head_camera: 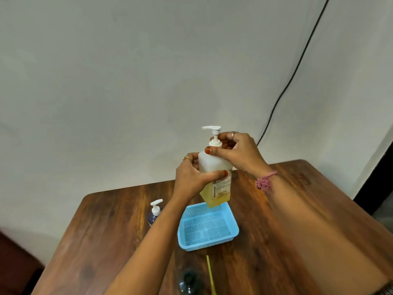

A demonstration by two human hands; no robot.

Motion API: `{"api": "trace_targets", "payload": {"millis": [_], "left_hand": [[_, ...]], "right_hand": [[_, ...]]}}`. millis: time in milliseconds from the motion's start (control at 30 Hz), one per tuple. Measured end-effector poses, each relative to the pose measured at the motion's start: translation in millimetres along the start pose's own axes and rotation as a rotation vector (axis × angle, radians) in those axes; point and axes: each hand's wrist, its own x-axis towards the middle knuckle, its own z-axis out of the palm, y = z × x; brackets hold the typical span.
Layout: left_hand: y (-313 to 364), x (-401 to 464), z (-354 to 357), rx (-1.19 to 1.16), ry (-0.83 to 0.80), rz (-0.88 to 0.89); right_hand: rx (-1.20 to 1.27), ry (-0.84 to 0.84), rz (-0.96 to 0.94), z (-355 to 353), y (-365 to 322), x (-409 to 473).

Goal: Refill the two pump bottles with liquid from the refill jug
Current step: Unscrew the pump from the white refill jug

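I hold a translucent white pump bottle (214, 167) in the air above the table, tilted, with yellow liquid in its lower part. My left hand (191, 177) grips its body. My right hand (236, 152) is closed around the neck, just under the white pump head (212, 129). A second, smaller pump bottle (154, 213) with dark blue liquid and a white pump stands on the table to the left, partly hidden behind my left forearm. No refill jug is in view.
A light blue mesh basket (232, 231) sits on the wooden table (106, 231) below the held bottle. A yellow strip (210, 273) and a dark, blurred round object (188, 282) lie near the front edge. A black cable (297, 67) runs down the wall.
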Motion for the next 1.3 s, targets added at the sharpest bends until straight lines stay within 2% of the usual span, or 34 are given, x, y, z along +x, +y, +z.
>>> {"api": "trace_targets", "payload": {"millis": [200, 400, 500, 567, 667, 733, 867, 933, 1000, 1067, 1133, 1233, 1300], "left_hand": [[6, -12, -34, -0.016, 0.035, 0.043], [5, -17, -57, -0.05, 0.052, 0.042], [7, -18, -61, -0.067, 0.068, 0.03], [6, -19, -61, -0.084, 0.077, 0.019], [7, -22, -58, -0.067, 0.087, 0.018], [9, -24, -57, -0.072, 0.091, 0.011], [11, -25, -56, -0.105, 0.081, -0.005], [12, -26, -55, -0.106, 0.078, -0.007], [14, -27, -52, -0.103, 0.08, -0.007], [15, -28, -51, -0.099, 0.083, -0.002], [16, -29, -50, -0.104, 0.085, -0.008], [18, -30, -51, -0.109, 0.1, -0.01], [20, -29, -51, -0.099, 0.101, -0.004]], "right_hand": [[-0.024, -0.002, -0.075, 19, -30, -6], [0.034, -0.226, -0.088, 17, -48, -1], [-0.034, -0.311, -0.07, 17, -61, -2], [-0.209, -0.247, -0.095, 25, -67, -2], [-0.333, 0.026, -0.147, 38, -68, -6], [-0.251, 0.05, -0.134, 36, -69, -7], [0.127, -0.238, 0.024, 19, -70, -7], [0.148, -0.287, 0.054, 12, -70, -7], [0.001, -0.213, 0.02, 13, -70, -8], [-0.153, -0.053, -0.049, 18, -71, -11], [-0.094, 0.007, -0.048, 19, -71, -11], [0.292, -0.201, 0.074, 10, -68, -9], [0.353, -0.281, 0.101, 7, -67, -11]]}}
